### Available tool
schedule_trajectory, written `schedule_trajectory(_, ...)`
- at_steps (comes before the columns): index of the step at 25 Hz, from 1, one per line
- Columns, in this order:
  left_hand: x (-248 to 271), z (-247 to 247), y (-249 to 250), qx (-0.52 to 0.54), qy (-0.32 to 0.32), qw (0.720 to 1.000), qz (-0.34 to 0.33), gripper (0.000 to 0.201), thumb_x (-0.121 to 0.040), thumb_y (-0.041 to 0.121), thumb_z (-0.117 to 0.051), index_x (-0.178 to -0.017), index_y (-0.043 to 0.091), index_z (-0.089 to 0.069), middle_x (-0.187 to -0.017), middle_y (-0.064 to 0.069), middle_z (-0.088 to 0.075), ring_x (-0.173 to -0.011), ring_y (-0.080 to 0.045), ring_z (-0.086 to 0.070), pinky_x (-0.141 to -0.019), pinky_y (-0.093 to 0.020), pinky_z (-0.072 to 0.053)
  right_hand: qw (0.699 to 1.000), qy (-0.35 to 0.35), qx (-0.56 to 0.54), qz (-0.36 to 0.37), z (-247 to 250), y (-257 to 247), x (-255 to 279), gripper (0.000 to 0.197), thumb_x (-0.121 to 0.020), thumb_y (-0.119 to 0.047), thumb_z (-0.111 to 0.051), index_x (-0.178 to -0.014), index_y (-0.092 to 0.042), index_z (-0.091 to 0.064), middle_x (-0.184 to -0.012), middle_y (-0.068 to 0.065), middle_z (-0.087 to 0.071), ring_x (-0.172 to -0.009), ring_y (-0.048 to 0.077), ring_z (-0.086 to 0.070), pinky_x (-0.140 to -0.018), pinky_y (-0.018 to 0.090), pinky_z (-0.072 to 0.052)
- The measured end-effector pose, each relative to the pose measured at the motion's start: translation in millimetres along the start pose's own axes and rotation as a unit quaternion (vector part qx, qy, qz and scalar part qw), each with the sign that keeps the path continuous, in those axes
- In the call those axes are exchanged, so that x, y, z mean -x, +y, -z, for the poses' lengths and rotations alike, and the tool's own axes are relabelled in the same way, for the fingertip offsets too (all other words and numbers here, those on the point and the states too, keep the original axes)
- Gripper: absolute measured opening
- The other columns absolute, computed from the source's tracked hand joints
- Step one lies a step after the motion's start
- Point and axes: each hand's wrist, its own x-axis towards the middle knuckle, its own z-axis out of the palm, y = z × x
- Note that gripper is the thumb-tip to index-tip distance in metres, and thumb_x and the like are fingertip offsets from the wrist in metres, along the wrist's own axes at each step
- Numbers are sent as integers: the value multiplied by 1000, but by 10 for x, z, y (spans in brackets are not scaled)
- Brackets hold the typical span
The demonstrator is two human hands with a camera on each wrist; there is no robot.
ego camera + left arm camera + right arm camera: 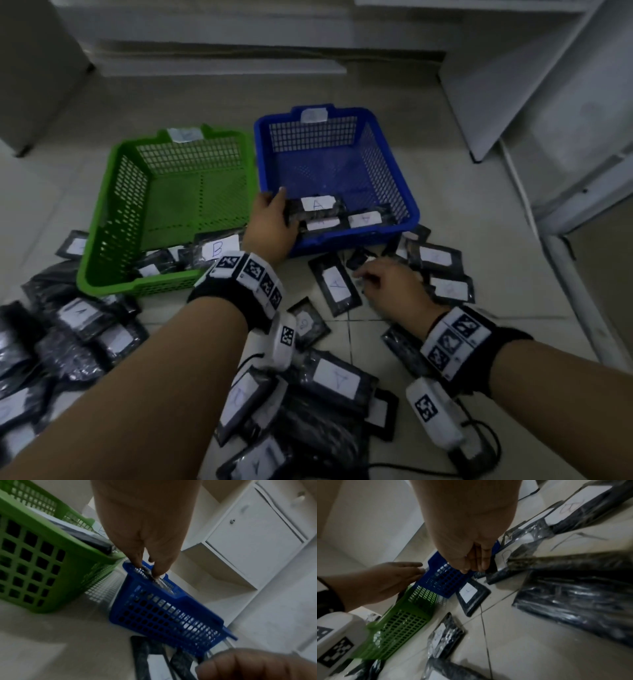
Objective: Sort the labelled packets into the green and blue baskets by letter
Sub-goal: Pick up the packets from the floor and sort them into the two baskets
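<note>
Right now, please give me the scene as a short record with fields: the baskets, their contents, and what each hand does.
Blue basket: holds packets labelled A
Green basket: holds a packet labelled B and others
Left hand: holds an A packet over the blue basket's near corner
Right hand: fingers on a small packet on the floor, grip unclear
Floor: many unsorted packets

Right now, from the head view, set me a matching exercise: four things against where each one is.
Things:
1. packet marked B
2. left hand
3. right hand
4. blue basket

Places:
a. right of the green basket
b. among loose packets on the floor
c. inside the green basket
d. over the blue basket's near rim, on a packet marked A

Pairs: 1-c, 2-d, 3-b, 4-a
</note>
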Motion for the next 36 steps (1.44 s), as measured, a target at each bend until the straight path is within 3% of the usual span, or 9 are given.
schedule_trajectory(3, 303, 32, -87, 4, 61, 992, -112, 51, -90, 9, -55, -140, 12, -43, -149, -11, -27, -134, -19, -34, -108, -28, -34, 997, -58, 54, 14, -204, -86, -50, 35, -89, -14, -59, -123, -8, -60, -118, 14, -56, -110, 26, -53, -88, 19, -37)
schedule_trajectory(6, 829, -65, -216, 13, 91, 970, -226, 21, -85, 9, -60, -105, 14, -62, -107, -2, -52, -95, -15, -53, -82, -29, -48, 987, -91, 135, -12, -378, -170, -75, 54, -88, -26, -61, -137, -9, -42, -131, 15, -46, -123, 29, -40, -100, 32, -35)
schedule_trajectory(10, 1310, -411, -428, -67, -102, 985, -121, 59, -80, 36, -67, -133, 24, -45, -126, 2, -48, -114, -17, -45, -98, -30, -41, 988, -70, 124, -54, -422, -231, -109, 69, -78, -27, -72, -135, -12, -37, -128, 15, -45, -119, 33, -40, -98, 39, -39)
schedule_trajectory(12, 1336, -521, -497, -86, -128, 987, -40, 79, -73, 44, -73, -140, 21, -38, -128, -3, -45, -118, -22, -41, -99, -29, -34, 992, -60, 71, -85, -397, -224, -142, 70, -73, -23, -76, -131, -13, -37, -125, 15, -47, -116, 32, -45, -94, 37, -42)
schedule_trajectory(17, 1273, -197, -593, 129, -171, 977, 9, 43, -73, 21, -78, -110, 31, -60, -104, 5, -53, -91, -11, -57, -83, -21, -44, 990, -55, -104, -82, -258, -392, -40, 38, -83, -6, -61, -119, -16, -58, -102, -2, -61, -86, 10, -55, -59, 1, -39)
schedule_trajectory(22, 1127, 595, -733, 333, -258, 906, 26, 48, -65, 5, -83, -105, 13, -58, -80, 5, -66, -71, -11, -59, -69, -28, -50, 971, 10, -233, -52, -256, -847, 163, 23, -83, -7, -60, -97, -24, -65, -84, -6, -65, -78, 10, -60, -69, 19, -48)
schedule_trajectory(25, 1007, 987, -731, 416, -178, 891, 37, 34, -72, -5, -73, -95, 7, -51, -68, 4, -66, -65, -11, -61, -68, -29, -54, 968, 35, -248, 13, -281, -1175, 124, 24, -82, -5, -61, -101, -20, -67, -93, -1, -67, -84, 12, -60, -76, 21, -49)
schedule_trajectory(30, 683, 1113, -917, 297, 97, 948, 64, 21, -86, 9, -65, -102, 22, -62, -99, -1, -67, -92, -17, -65, -78, -32, -56, 964, 127, -232, 39, -145, -1333, -477, 29, -84, -4, -55, -107, -18, -66, -102, -1, -64, -93, 14, -58, -81, 24, -46)
schedule_trajectory(36, 462, 788, -1141, -28, 100, 994, 13, 27, -89, 19, -59, -115, 21, -66, -114, -9, -57, -109, -32, -48, -100, -37, -36, 993, 86, -82, -20, 75, -901, -1177, 25, -87, -11, -52, -101, -21, -70, -103, 2, -68, -92, 18, -61, -79, 27, -49)
